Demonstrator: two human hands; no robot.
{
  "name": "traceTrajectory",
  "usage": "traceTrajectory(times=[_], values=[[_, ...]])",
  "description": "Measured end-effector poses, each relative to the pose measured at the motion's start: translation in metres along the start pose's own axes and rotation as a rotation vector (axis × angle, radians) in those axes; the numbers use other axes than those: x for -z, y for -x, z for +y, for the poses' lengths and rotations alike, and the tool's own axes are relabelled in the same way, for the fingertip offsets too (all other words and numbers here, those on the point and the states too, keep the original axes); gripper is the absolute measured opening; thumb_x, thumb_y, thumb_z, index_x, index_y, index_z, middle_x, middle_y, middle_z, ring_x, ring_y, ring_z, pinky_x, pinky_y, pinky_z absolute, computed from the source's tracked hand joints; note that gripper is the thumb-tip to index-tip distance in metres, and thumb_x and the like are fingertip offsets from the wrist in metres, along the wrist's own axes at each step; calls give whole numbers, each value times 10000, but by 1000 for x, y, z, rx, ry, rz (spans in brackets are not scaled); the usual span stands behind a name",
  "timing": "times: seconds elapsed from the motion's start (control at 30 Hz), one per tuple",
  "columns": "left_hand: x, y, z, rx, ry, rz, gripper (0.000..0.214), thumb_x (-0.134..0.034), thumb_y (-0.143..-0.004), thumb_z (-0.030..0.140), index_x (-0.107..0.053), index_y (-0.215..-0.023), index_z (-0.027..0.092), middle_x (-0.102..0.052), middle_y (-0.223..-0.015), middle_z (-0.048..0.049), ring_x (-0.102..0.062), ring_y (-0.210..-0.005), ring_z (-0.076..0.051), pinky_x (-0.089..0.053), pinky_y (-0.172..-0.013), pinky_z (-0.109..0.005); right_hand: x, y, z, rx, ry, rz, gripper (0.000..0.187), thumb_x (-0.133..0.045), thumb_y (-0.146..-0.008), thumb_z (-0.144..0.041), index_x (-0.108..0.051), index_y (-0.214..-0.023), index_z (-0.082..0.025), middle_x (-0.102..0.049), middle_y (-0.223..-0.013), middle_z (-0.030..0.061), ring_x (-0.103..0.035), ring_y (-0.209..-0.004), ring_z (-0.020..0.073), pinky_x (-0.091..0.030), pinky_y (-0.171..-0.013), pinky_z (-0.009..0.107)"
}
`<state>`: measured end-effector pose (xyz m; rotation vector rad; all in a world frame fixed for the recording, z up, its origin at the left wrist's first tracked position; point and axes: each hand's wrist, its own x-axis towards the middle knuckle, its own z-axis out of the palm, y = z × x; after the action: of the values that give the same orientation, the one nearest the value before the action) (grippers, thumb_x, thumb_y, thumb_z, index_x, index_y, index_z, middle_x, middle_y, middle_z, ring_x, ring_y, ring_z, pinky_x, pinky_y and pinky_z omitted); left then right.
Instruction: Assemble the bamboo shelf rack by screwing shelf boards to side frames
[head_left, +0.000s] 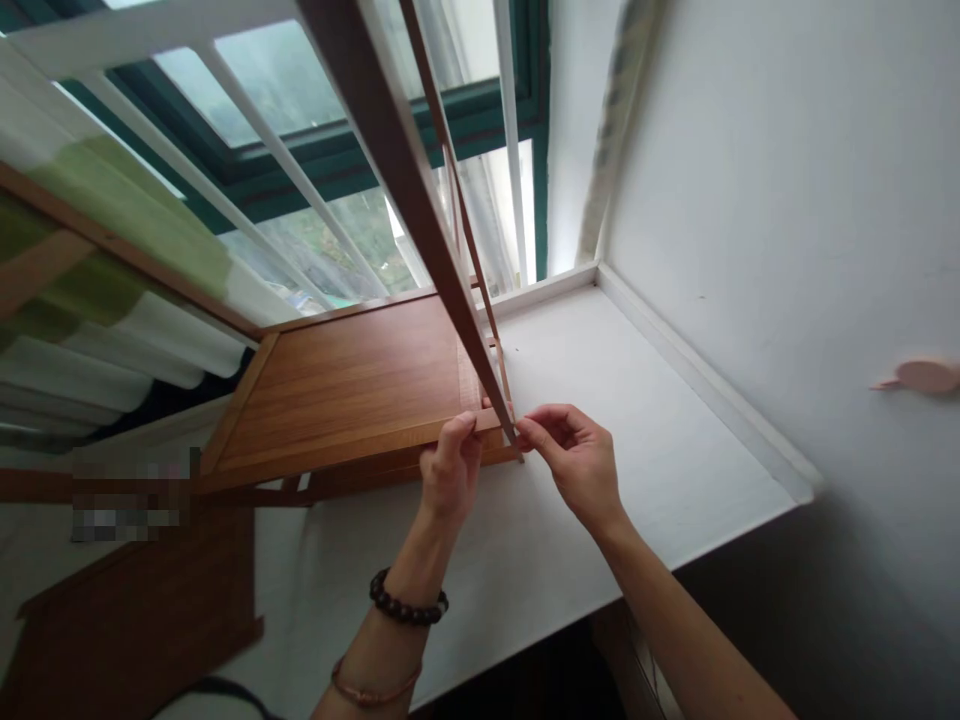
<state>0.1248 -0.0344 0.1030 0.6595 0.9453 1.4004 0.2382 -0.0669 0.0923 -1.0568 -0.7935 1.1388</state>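
A brown wooden shelf board lies on a white window ledge, with a slanted wooden frame bar rising from its near right corner. My left hand grips the board's front edge by that corner, fingers curled over it. My right hand pinches at the foot of the bar, thumb and forefinger pressed together. What it pinches is too small to make out. A dark bead bracelet and a thin band sit on my left wrist.
A green-framed window with white bars stands behind. Green and white striped cloth hangs at the left. Another wooden panel lies at the lower left. A white wall with a pink hook is on the right.
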Motion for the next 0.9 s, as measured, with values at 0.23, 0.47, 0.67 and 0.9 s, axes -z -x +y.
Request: traceTrajectory(times=[0.23, 0.47, 0.67, 0.9], values=[[8, 2, -5, 12, -22, -46, 165, -617, -650, 241, -707, -708, 116, -716, -735, -64, -665, -845, -259, -533, -773, -369, 2, 2, 0, 28, 57, 23, 159, -726, -684, -314, -664, -761, -189, -680, -661, -3, -642, -608, 139, -540, -601, 274], [12, 2, -7, 6, -15, -132, 163, -593, -701, 211, -726, -738, 125, -726, -761, -59, -669, -856, -243, -516, -834, -358, 2, 4, 2, 53, 83, 68, 144, -739, -675, -295, -670, -754, -196, -680, -659, -6, -636, -608, 133, -530, -610, 272], [17, 2, -6, 47, -27, -192, 186, -596, -724, 230, -735, -792, 126, -733, -825, -70, -659, -915, -262, -508, -874, -380, -1, 5, 4, 66, 124, 102, 143, -729, -688, -303, -666, -744, -187, -676, -651, -1, -631, -595, 137, -532, -609, 286], [24, 1, 1, 13, -44, -296, 185, -620, -756, 240, -734, -859, 138, -724, -954, -79, -627, -1013, -271, -446, -968, -393, -4, 7, 4, 101, 110, 140, 134, -728, -695, -282, -658, -737, -175, -684, -669, 10, -643, -612, 145, -535, -618, 292]])
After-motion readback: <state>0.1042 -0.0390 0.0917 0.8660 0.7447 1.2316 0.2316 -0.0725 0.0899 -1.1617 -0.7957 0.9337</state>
